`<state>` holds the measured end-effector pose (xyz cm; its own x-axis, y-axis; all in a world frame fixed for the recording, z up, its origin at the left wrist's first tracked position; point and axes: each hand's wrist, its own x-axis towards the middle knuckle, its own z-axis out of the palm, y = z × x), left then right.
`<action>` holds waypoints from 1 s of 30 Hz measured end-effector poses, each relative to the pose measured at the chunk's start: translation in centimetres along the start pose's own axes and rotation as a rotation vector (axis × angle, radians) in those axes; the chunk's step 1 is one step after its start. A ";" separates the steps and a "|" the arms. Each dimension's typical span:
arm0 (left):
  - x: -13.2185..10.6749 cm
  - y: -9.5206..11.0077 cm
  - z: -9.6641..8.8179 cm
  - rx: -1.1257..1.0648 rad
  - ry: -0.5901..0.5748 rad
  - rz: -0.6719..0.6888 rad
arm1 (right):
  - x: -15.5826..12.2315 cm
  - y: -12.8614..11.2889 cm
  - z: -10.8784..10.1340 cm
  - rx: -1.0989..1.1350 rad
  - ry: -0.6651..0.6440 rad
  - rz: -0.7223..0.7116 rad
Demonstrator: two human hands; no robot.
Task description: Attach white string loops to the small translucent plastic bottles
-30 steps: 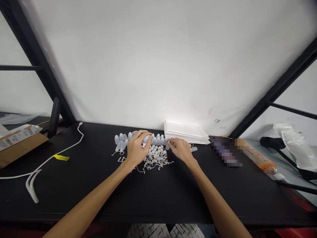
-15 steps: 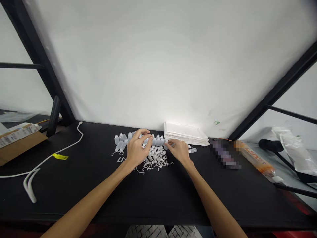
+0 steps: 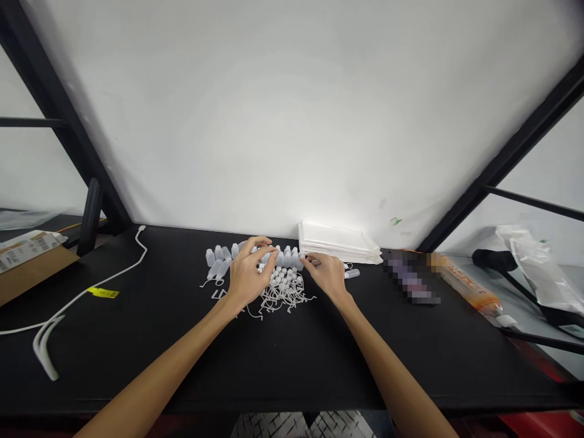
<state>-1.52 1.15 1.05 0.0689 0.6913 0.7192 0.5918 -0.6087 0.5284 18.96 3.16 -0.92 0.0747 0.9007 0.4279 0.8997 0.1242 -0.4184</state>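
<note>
Several small translucent plastic squeeze bottles [image 3: 286,259] stand in a row at the middle of the black table, some of them partly behind my left hand [image 3: 249,271]. That hand's fingers are curved and spread over the row, with a gap between thumb and fingers. At the row's right end, my right hand [image 3: 325,272] has thumb and fingers closed on the last bottle [image 3: 300,263]. In front of the bottles lies a heap of white caps with thin straps [image 3: 283,293]. More bottles [image 3: 219,266] are left of my left hand, some lying on their sides.
A stack of white sheets or packets [image 3: 340,242] lies against the wall. Right of my right hand are a loose bottle [image 3: 351,274], a blurred-out object [image 3: 410,280] and an orange-and-clear package [image 3: 469,289]. A white cable [image 3: 116,277] and cardboard box [image 3: 36,267] are at left.
The whole view has shifted slightly, so things appear a little further left. Both hands keep nearly the same pose at the row of bottles.
</note>
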 end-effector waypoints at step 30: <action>-1.5 -0.2 1.3 0.135 -0.226 0.209 | -1.7 -0.7 -2.5 0.646 -0.238 -0.175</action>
<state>-0.70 0.74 -0.66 0.3674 0.6347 0.6798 0.6458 -0.7001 0.3047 19.26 0.52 0.63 -0.2098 0.9024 0.3764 0.4498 0.4308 -0.7824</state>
